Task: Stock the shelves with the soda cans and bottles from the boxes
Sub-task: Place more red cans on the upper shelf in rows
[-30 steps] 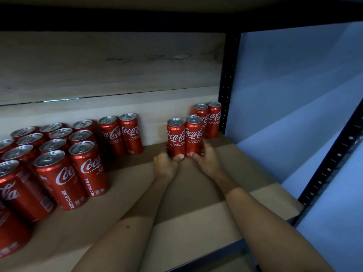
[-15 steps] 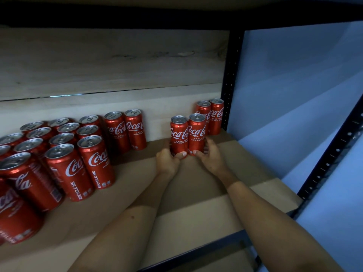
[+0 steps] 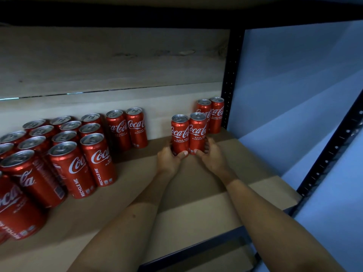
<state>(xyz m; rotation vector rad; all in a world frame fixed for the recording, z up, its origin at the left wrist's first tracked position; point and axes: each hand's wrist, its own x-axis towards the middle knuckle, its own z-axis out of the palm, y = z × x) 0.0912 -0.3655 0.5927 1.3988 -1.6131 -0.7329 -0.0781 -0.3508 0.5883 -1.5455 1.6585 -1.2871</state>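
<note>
On the matte brown shelf board point(image 3: 196, 193), each grip — left hand point(image 3: 170, 157), right hand point(image 3: 211, 155) — clasps one glossy red cylindrical can.

L hand point(image 3: 170, 158) & R hand point(image 3: 211, 156) each grip an upright can, left can point(image 3: 180, 134) touching right can point(image 3: 198, 132), just front-left of post point(image 3: 230, 79).

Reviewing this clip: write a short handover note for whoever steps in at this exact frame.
Left hand grips the left can; right hand grips the right can. Both cans stand upright on the shelf board.
Done: a back pair stands by the black upright; a large group of cans stands at left.
Left: let go of the two cans, fill the gap between the groups.
</note>
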